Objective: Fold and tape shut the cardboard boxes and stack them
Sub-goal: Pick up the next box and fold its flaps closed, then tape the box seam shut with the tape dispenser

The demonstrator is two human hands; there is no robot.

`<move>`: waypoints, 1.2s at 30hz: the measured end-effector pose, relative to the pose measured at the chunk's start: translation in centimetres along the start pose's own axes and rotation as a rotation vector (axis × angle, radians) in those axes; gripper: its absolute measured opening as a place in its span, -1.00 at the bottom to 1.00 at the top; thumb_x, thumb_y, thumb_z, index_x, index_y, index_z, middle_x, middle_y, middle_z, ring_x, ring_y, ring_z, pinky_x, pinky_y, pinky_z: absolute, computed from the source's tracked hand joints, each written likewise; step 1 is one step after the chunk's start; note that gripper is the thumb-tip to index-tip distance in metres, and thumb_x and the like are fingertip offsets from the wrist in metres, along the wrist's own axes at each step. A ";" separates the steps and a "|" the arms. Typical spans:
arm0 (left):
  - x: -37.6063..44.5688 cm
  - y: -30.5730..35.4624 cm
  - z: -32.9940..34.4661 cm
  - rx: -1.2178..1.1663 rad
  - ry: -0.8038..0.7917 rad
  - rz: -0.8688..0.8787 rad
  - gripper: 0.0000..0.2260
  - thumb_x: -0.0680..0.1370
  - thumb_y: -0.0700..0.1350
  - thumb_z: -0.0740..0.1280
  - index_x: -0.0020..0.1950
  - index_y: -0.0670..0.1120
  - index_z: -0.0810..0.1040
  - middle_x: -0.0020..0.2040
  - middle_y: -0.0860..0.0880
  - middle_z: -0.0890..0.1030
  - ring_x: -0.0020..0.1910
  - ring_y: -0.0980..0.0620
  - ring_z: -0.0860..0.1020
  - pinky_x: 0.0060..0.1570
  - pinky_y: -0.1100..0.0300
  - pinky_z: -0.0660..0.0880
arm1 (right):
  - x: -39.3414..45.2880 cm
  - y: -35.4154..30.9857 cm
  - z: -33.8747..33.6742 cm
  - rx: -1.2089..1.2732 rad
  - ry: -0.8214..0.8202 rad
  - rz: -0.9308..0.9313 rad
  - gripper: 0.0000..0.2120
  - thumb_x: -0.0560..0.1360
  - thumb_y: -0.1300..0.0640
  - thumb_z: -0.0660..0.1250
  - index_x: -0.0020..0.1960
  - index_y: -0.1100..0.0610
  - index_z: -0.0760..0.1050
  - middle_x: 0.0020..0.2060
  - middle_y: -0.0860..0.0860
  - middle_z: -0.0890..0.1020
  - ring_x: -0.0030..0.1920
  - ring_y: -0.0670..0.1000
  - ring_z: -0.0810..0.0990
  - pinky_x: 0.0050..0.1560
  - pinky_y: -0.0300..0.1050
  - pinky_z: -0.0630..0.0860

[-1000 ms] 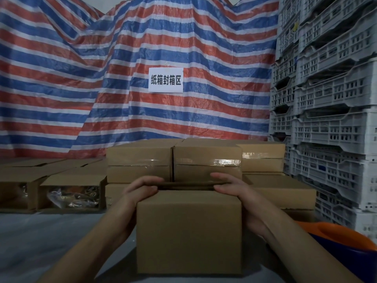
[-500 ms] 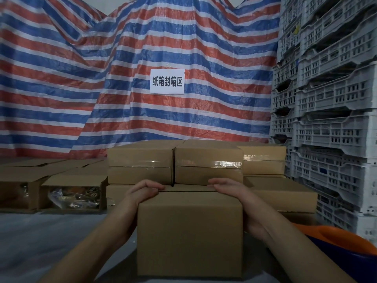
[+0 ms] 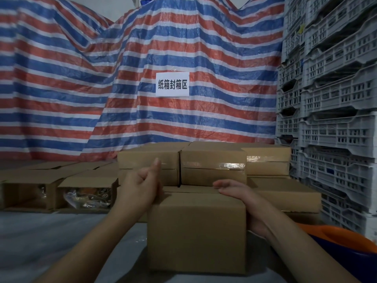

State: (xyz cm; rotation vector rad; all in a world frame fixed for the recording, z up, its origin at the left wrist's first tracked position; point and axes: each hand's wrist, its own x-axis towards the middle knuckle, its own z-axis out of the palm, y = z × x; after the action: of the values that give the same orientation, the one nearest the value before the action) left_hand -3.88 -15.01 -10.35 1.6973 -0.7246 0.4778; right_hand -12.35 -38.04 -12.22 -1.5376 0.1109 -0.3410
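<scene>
A plain cardboard box (image 3: 196, 231) stands right in front of me on the grey surface, its top flaps folded down. My left hand (image 3: 139, 187) is raised at the box's upper left corner, fingers curled in and thumb pointing up, holding nothing. My right hand (image 3: 237, 190) lies along the box's right side with its fingers resting flat on the top's right edge. Behind it, taped boxes (image 3: 213, 164) are stacked in two layers. No tape dispenser is in view.
Open boxes (image 3: 87, 190) with bagged contents lie on their sides at the left. Grey plastic crates (image 3: 336, 119) are piled high on the right. An orange and blue basin (image 3: 346, 240) sits at the lower right. A striped tarp with a white sign (image 3: 172, 84) hangs behind.
The top flaps went down flat. My left hand has come off the box top and risen with the fingers curled. My right hand stays on the right edge.
</scene>
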 end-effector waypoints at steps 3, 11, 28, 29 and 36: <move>0.3 2.0 0.6 0.156 -0.164 0.046 -0.30 0.50 0.37 -0.11 -0.34 -0.11 0.58 -0.38 -0.08 0.62 -0.39 0.15 0.58 -0.24 0.19 0.45 | 0.0 0.0 -0.1 -0.029 -0.012 -0.007 -0.83 0.52 0.20 0.38 -0.08 -0.01 0.72 -0.03 0.08 0.70 -0.02 0.12 0.65 -0.09 -0.03 0.57; 0.6 4.4 3.3 0.722 -0.884 0.068 -0.21 0.40 0.58 -0.03 0.55 0.25 0.13 0.55 0.10 0.24 0.48 0.03 0.26 0.43 -0.07 0.24 | -0.3 -0.4 -0.2 -0.155 -0.062 -0.027 -0.78 0.34 -0.03 0.47 -0.01 -0.13 0.69 0.06 0.09 0.70 0.10 0.16 0.67 0.01 0.07 0.61; -0.1 6.1 3.4 0.765 -1.064 -0.011 -0.20 0.42 0.53 0.11 0.57 0.28 -0.06 0.60 0.09 0.07 0.54 -0.09 0.14 0.47 -0.19 0.12 | -4.0 -1.8 -0.3 -0.204 -0.068 0.057 -0.83 0.58 0.06 0.36 0.16 -0.05 0.60 0.16 0.12 0.62 0.12 0.14 0.63 -0.11 -0.03 0.61; -0.1 6.1 3.4 0.747 -1.068 -0.021 -0.20 0.42 0.53 0.12 0.57 0.29 -0.05 0.60 0.08 0.08 0.54 -0.09 0.15 0.47 -0.19 0.13 | -4.1 -2.0 -0.3 -0.231 -0.056 0.057 -0.80 0.58 0.04 0.35 0.21 -0.05 0.57 0.16 0.10 0.62 0.13 0.13 0.63 -0.04 -0.01 0.61; -0.2 6.3 3.2 0.749 -1.067 -0.071 -0.11 0.32 0.58 0.09 0.57 0.28 -0.07 0.62 0.10 -0.03 0.57 -0.10 0.04 0.46 -0.19 0.02 | -5.8 -4.0 -2.9 -1.163 0.399 -0.198 -0.71 0.65 -0.14 0.16 0.11 0.08 0.45 -0.03 0.01 0.55 -0.07 0.00 0.53 -0.16 -0.09 0.43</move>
State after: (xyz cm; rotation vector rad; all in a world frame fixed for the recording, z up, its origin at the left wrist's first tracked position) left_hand -8.53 -18.97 -6.79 2.6944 -1.3273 -0.3309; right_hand -19.25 -39.17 -9.18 -2.6146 0.5431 -0.8283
